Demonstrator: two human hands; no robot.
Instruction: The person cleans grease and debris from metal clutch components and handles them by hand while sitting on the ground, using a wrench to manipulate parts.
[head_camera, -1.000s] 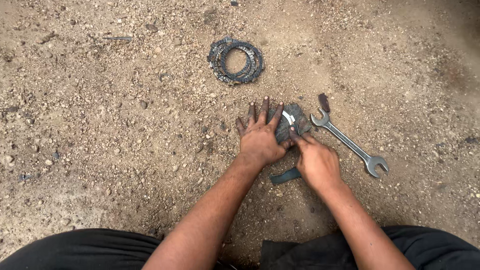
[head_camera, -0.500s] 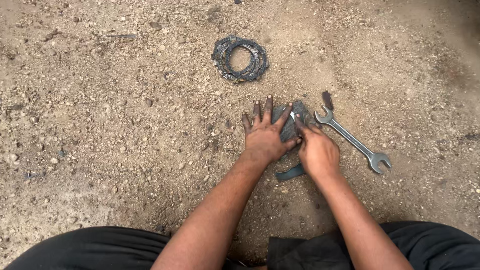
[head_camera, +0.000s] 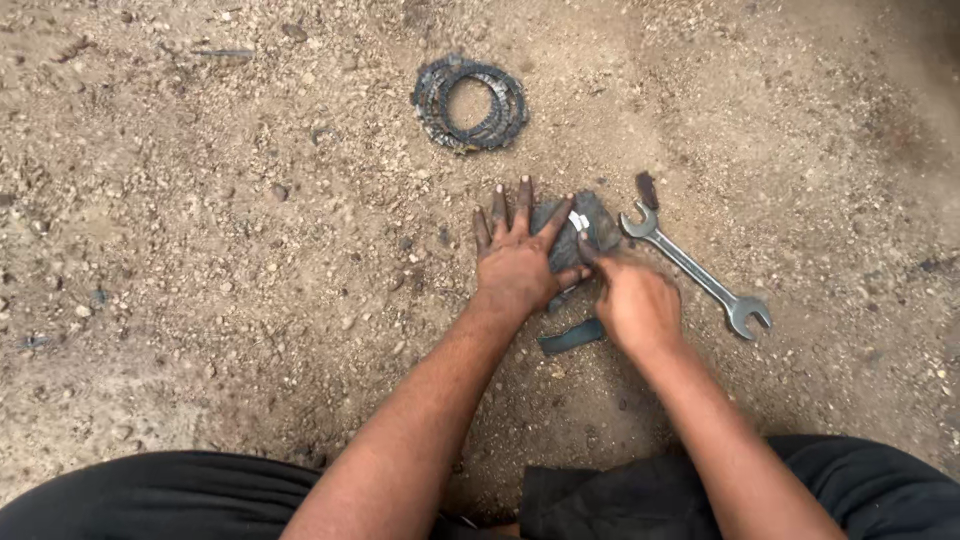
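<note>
Though the bare dirt ground (head_camera: 200, 250) fills nearly the whole view, the work sits in a small patch at its middle, where the person's black-trousered legs (head_camera: 150, 500) frame two forearms reaching forward. Compared with a second ago, little has shifted: the left hand (head_camera: 515, 260) was already spread flat and remains so, fingers splayed and palm pressing down on a dark flat piece (head_camera: 590, 225) lying on the dirt, while the right hand (head_camera: 635, 305) has drawn slightly in toward it and now curls closed, fingertips pinching at the piece's near edge beside a small pale sliver (head_camera: 577, 220); what exactly it grips I cannot tell. That steadiness reads as one hand pinning the piece while the other works at it. The stack of dark toothed rings (head_camera: 470, 103) lies well apart, farther from the person, in the same spot relative to the hands as before. The spanner (head_camera: 693, 270) lies untouched just to the right of the hands, running diagonally. A short dark strip (head_camera: 572, 337) rests on the dirt just below the right hand. Counted: two hands, one spanner, one ring stack, one flat piece, one strip.
</note>
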